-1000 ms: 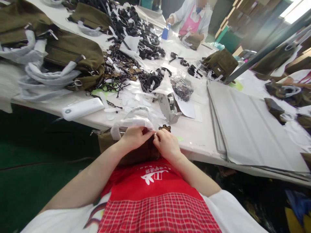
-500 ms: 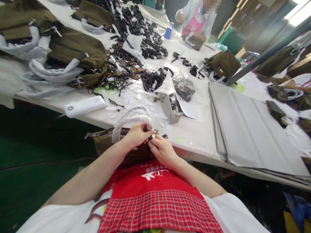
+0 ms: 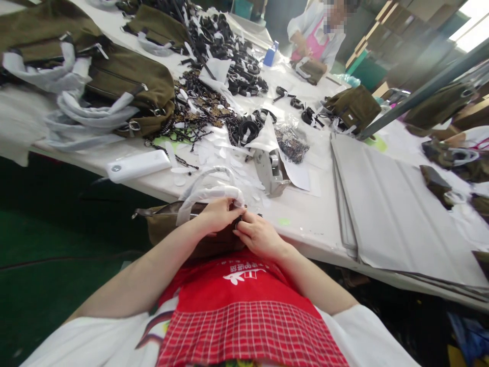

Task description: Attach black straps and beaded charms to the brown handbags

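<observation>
An olive-brown handbag [image 3: 162,227] with a zip top is held against the table's front edge, close to my red apron. Its handles [image 3: 208,192] are wrapped in white paper and stand up over the zip. My left hand [image 3: 221,214] reaches across the bag with thumb and fingers pinched at its right end. Facing it, my right hand [image 3: 262,235] is closed too, its fingertips nearly touching the left ones. Between them shows a small dark piece [image 3: 239,222], mostly covered by the fingers, so its kind is unclear.
Left on the table lie more olive bags [image 3: 130,81] and a white handheld device [image 3: 139,165]. Ahead are black strap coils [image 3: 248,130], beaded chains [image 3: 198,109] and a metal tape dispenser [image 3: 271,173]. Grey sheets [image 3: 397,204] are stacked right. Across the table, a co-worker [image 3: 317,38] handles a bag.
My view has shifted slightly. Both hands stay at the bag's end, fingertips now closer together; the gold-coloured glint between them is covered. The co-worker's hand has moved down.
</observation>
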`<action>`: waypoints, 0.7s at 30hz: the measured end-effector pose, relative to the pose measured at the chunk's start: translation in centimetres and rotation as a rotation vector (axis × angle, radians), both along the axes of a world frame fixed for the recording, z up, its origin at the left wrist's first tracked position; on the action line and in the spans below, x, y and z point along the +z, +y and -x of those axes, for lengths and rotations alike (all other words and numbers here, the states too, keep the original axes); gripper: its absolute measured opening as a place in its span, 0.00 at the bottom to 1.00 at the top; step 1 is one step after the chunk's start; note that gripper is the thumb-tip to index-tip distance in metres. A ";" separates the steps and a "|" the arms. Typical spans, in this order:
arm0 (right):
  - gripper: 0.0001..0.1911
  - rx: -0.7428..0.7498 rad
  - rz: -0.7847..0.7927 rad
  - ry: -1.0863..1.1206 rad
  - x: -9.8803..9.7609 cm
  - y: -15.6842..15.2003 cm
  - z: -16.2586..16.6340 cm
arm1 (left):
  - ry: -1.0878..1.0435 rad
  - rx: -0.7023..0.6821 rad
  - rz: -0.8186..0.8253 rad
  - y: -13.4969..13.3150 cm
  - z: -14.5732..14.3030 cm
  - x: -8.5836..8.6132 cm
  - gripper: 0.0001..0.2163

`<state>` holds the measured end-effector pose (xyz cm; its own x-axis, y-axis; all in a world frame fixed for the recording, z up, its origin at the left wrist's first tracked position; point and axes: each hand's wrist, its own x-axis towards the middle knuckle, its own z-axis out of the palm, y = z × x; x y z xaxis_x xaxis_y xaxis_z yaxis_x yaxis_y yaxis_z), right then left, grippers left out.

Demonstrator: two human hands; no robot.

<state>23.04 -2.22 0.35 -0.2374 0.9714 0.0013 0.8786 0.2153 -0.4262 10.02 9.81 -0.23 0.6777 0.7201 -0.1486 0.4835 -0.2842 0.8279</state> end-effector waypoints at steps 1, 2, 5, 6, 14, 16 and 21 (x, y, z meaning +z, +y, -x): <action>0.11 -0.025 0.001 0.003 0.0 0.0 0.1 | -0.030 0.002 0.004 -0.1 -0.1 -0.1 0.11; 0.10 -0.076 -0.001 0.017 0.0 0.0 0.3 | -0.065 0.010 0.007 -0.4 -0.2 -0.1 0.11; 0.06 -0.280 -0.024 0.105 -0.1 0.0 1.3 | -0.148 0.066 -0.007 -1.2 -0.5 -0.3 0.11; 0.06 -0.314 -0.036 0.143 -0.3 0.0 1.6 | -0.158 0.094 -0.007 -1.4 -0.5 -0.4 0.11; 0.13 -0.117 -0.074 0.104 -1.1 -0.2 1.2 | -0.323 0.146 0.241 -0.6 -0.2 -1.1 0.09; 0.11 -0.003 -0.036 0.049 -0.1 -0.1 0.5 | -0.341 0.126 0.311 -0.5 -0.2 -0.8 0.10; 0.13 -0.122 -0.185 0.134 4.7 0.0 -2.0 | -0.366 0.107 0.356 -0.3 0.9 0.0 0.15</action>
